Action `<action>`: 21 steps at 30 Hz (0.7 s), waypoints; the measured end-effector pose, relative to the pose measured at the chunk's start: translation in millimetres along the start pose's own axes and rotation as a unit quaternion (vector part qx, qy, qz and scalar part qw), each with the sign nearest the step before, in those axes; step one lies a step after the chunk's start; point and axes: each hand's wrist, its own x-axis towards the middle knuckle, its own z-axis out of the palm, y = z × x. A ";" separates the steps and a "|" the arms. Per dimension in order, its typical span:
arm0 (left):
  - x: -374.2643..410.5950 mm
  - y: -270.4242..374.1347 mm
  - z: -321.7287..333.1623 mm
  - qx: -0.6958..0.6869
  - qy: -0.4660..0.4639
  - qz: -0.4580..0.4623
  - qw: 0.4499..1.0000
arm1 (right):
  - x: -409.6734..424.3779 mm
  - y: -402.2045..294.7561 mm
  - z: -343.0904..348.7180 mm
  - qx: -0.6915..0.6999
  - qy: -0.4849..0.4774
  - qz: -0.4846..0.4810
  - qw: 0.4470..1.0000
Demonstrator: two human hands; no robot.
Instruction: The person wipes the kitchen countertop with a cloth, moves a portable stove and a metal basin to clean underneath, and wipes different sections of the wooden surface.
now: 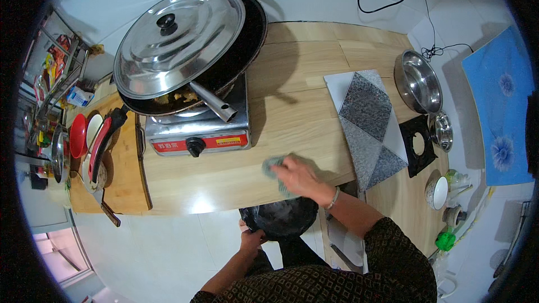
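Observation:
My right hand (pixel 300 180) presses a grey-green cloth (pixel 273 167) onto the light wood-grain countertop (pixel 202 181), close to its front edge. Below that edge, my left hand (pixel 252 240) grips the rim of a round container lined with a black plastic bag (pixel 282 221). The container is held against the counter front, just under the cloth. Ahead and to the left of my right hand stands a single-burner gas stove (pixel 198 134) with a red front panel and a black knob.
On the stove sits a black wok (pixel 252 38) holding food, partly covered by a tilted steel lid (pixel 181 42). A wooden cutting board (pixel 126 176) with bowls and a knife (pixel 105 208) lies left. Right are a grey-patterned panel (pixel 370 126), a steel basin (pixel 419 80) and a white bowl (pixel 438 192).

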 end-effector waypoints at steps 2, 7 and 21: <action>-2.9 20.5 4.8 -0.145 0.031 -0.104 0.983 | -0.4 1.2 -7.2 -0.011 -0.004 -0.040 0.999; -13.3 26.0 -6.1 -0.108 0.058 -0.102 0.987 | 60.2 41.9 -40.3 0.027 0.169 0.140 0.975; -60.6 2.6 -83.5 -0.252 0.130 -0.084 0.955 | 37.5 -135.8 85.6 -0.050 0.201 0.031 0.978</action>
